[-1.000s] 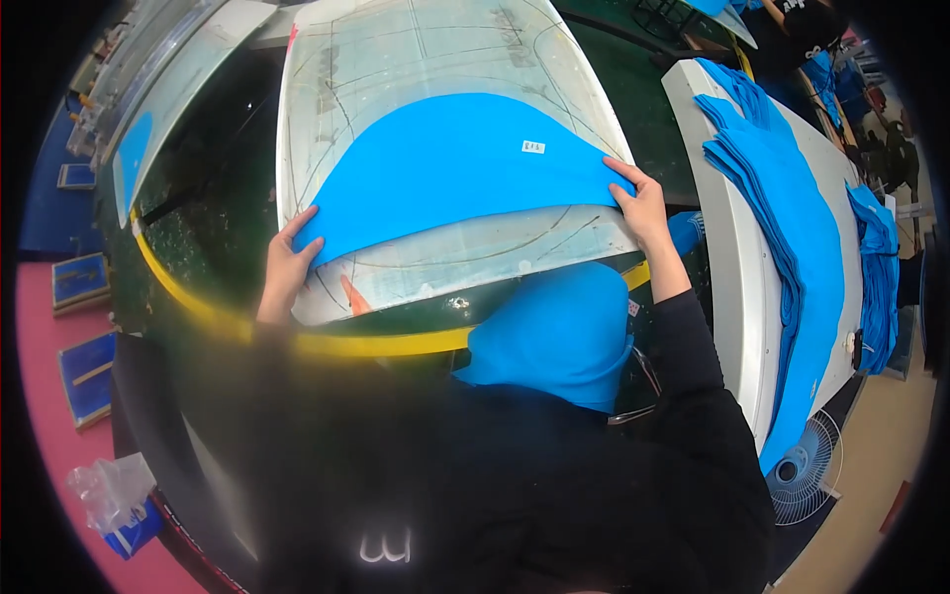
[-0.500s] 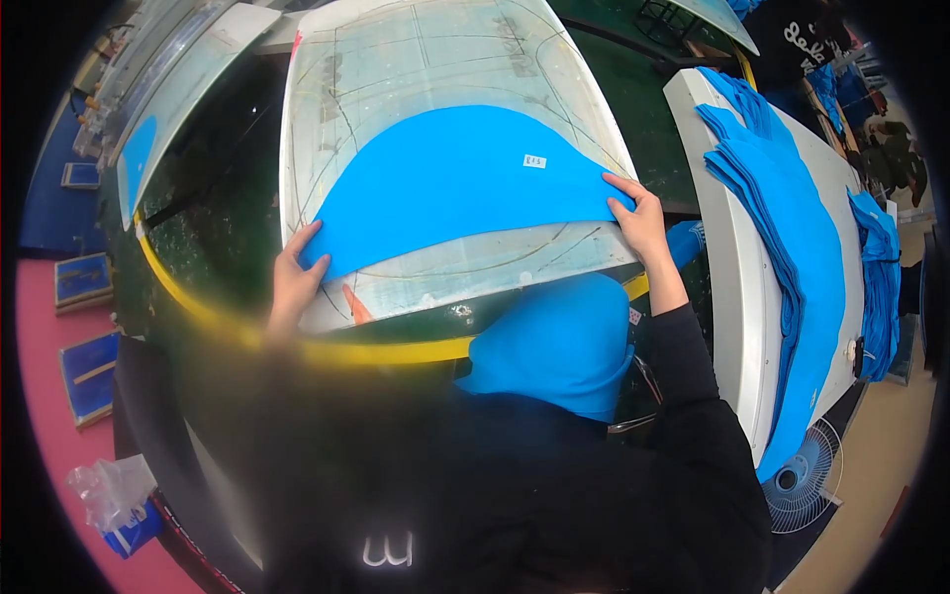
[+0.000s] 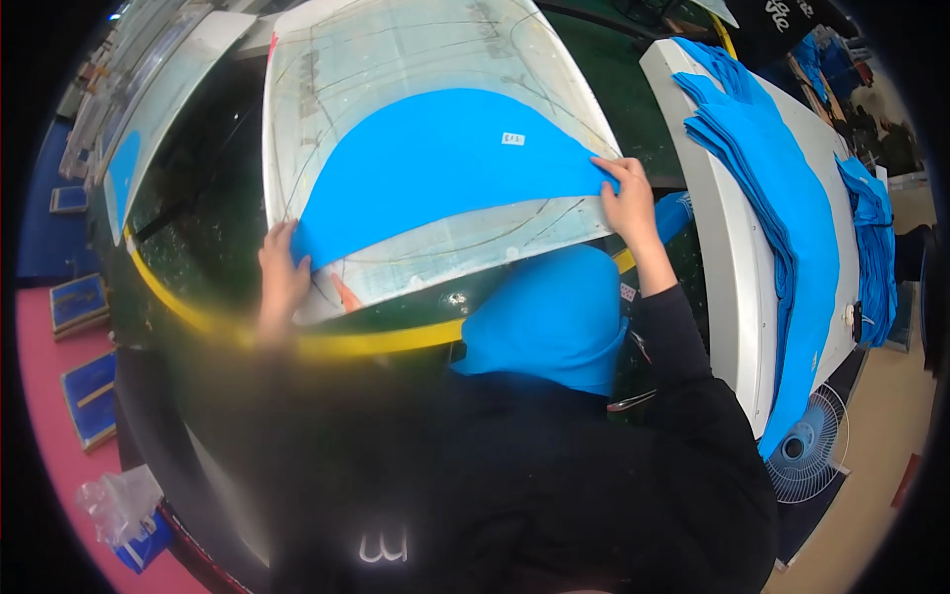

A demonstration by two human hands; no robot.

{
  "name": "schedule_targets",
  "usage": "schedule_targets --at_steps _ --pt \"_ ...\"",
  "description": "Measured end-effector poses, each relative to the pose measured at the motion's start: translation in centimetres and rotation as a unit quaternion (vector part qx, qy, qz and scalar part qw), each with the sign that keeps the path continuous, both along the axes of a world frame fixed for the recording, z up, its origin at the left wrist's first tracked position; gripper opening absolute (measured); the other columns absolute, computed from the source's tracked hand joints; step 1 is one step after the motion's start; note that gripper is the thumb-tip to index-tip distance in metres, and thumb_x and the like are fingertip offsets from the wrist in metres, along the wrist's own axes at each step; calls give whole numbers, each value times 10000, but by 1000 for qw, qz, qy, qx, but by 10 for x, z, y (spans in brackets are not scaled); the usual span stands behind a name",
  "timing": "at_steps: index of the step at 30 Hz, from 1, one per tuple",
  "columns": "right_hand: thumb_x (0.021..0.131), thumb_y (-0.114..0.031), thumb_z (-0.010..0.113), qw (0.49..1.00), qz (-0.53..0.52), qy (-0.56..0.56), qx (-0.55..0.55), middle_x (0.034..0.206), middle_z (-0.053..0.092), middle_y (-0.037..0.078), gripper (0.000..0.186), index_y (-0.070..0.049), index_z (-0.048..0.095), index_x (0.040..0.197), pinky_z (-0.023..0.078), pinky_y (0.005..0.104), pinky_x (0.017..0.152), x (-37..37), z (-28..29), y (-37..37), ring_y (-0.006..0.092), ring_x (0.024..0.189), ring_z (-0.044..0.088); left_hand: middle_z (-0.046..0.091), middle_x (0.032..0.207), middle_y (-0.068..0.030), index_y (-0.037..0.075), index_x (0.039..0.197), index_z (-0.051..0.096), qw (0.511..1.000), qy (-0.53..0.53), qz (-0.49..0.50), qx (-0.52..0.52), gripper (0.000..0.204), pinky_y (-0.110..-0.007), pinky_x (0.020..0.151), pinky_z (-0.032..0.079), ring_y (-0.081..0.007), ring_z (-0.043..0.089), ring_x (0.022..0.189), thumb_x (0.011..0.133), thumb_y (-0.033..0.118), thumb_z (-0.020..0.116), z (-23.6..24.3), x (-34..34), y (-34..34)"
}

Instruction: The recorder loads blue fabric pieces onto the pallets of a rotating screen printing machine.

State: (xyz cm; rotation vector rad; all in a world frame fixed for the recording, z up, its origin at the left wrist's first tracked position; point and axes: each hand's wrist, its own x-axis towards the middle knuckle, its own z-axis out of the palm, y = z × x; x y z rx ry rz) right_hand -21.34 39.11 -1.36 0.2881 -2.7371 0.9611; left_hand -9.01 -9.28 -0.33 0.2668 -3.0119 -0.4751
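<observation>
Close to the body, beside the dark right sleeve point(image 3: 673, 332), rounded blue bundle point(image 3: 544, 317), cloth by the look of it. Just beyond, to the left, curved yellow band point(image 3: 386, 342). Next out, hands well apart, one at each end of the blue panel point(image 3: 445, 158) — left hand point(image 3: 280, 277) at the left tip, right hand point(image 3: 629, 203) at the right, with thumbs and fingertips against the fabric. Pinched or merely pressed down: cannot tell from this angle.

Between those hands, spread smooth on the pale, line-marked surface point(image 3: 416, 45), with arched edge facing away and hollowed edge facing the body. Probably light, soft and limp, perhaps slightly stretchy; hard to break, easy to ruck or skew if pulled from one side only. Slipperiness hard to judge. Best taken by both narrow tips, with even, gentle tension — and best kept clear of the small white label point(image 3: 513, 140).

Farther right, on a white surface point(image 3: 727, 238), layered blue stack point(image 3: 807, 228), loosely rippled at the edges and likely just as pliable.
</observation>
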Motion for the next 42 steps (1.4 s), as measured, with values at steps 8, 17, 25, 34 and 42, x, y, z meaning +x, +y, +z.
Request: schedule_targets --at_steps 8,17,25,34,42 --pt "738 16 548 984 -93 84 127 1017 528 139 329 -85 660 1030 428 394 857 64 2 16 320 991 501 201 1513 -79 132 1445 248 994 38 -25 -98 739 -643 1054 71 -350 127 1397 870 542 467 -30 1 56" --pt "749 -26 588 999 -3 20 -39 914 520 125 221 -83 669 947 429 363 799 169 -22 -20 296 907 524 584 985 -140 64 1019 593 913 240 -252 214 245 -404 803 433 -307 544 934 781 96 639 -21 45 144" --pt "751 -29 563 995 3 14 -102 878 500 115 196 -112 663 898 437 368 774 172 -38 -19 280 882 523 592 873 -160 29 926 637 953 -51 -174 245 231 -395 732 463 -319 568 853 773 196 682 -145 76 200" --pt "776 -57 554 990 -25 43 -135 926 514 111 162 -98 645 905 436 371 775 171 -46 -15 287 899 533 640 733 -54 1 861 638 898 -202 -147 362 157 -283 628 475 -130 594 675 827 153 658 -202 64 180" --pt "779 -68 562 985 -31 16 -167 923 500 96 153 -87 643 908 430 359 791 171 -51 -14 271 930 522 588 697 -5 1 806 616 845 -248 -66 470 60 -220 580 436 -87 537 611 806 60 602 -173 64 188"
